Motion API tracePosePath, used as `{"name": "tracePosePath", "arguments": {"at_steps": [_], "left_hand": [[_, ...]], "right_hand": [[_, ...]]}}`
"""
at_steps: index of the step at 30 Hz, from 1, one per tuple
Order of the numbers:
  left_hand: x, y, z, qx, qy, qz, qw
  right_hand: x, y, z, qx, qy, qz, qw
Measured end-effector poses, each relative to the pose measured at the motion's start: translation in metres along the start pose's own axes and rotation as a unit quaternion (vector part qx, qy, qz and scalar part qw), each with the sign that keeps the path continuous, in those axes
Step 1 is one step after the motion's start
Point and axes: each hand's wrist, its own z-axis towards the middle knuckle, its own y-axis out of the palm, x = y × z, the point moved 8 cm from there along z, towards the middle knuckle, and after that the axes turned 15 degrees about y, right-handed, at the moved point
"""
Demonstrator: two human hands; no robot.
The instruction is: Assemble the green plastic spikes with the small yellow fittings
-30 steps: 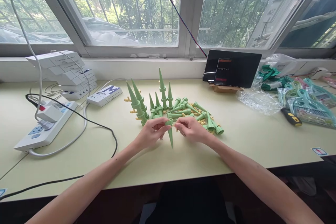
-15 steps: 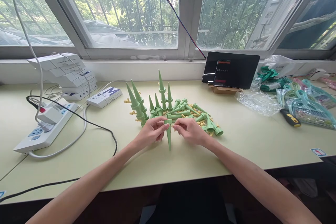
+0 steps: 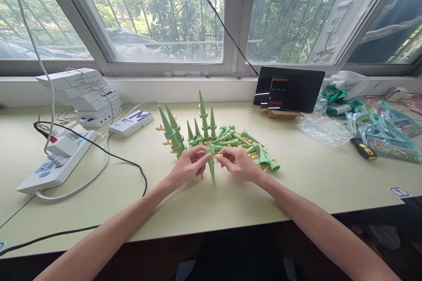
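Pinching the spike (image 3: 212, 173) point-down, centre frame, with our left hand (image 3: 190, 164); our right hand (image 3: 238, 165) has fingertips closed on a yellow peg (image 3: 218, 155), levelled since a second ago, seemingly lined up; contact unclear.

The phone (image 3: 278, 99) standing in front of the dark tablet (image 3: 305, 90) shows the digits "00:09:50" in small pale characters, between two reddish bars whose wording cannot be read. A large blue "M" stands on top of the single white box (image 3: 127, 129); the smaller lettering beside it is too blurred to read. The stacked white boxes (image 3: 74, 92) carry a line of illegible print. The blue-bordered sticker (image 3: 400, 192) on the tabletop (image 3: 329, 180) bears a red mark, its meaning unclear.
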Motion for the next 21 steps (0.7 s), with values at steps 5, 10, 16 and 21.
{"name": "tracePosePath", "arguments": {"at_steps": [5, 10, 16, 21], "left_hand": [[-0.0013, -0.0026, -0.0003, 0.009, 0.004, -0.002, 1.000], [-0.0048, -0.0022, -0.0005, 0.006, 0.009, -0.002, 1.000], [-0.0081, -0.0022, -0.0017, 0.005, 0.026, 0.016, 1.000], [-0.0064, -0.0025, -0.0020, 0.006, 0.050, 0.048, 0.998]], "right_hand": [[-0.0007, -0.0008, -0.0002, 0.017, -0.021, -0.011, 1.000], [-0.0003, -0.0006, -0.0004, 0.022, -0.034, -0.022, 0.999], [0.0024, 0.0015, 0.0001, 0.021, -0.026, -0.041, 0.999], [0.0021, 0.0032, 0.0003, 0.019, -0.023, -0.048, 0.998]]}}
